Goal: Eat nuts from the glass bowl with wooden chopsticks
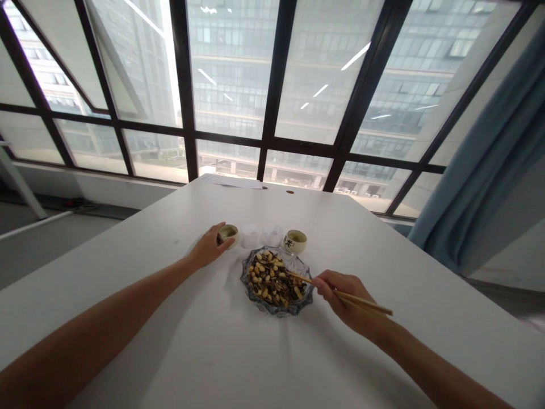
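My left hand (206, 245) is wrapped around a small pale-green ceramic cup (230, 232), which stands on the table. In my right hand (340, 292) is a pair of wooden chopsticks (366, 303), their tips in among the peanuts and dark-striped seeds (272, 278). These fill much of a scalloped glass dish (304, 270), whose back right part shows bare glass. A matching ceramic cup (295, 242) with dark lettering stands behind the dish on the right. Two small whitish, see-through cups (251, 236) sit between the ceramic ones; their contents are hard to make out.
The white table (204, 341) reaches toward large dark-framed windows (230, 74). White paper (230, 181) lies at its far edge, near a small brown round spot (290, 192). A blue curtain (477, 165) hangs on the right.
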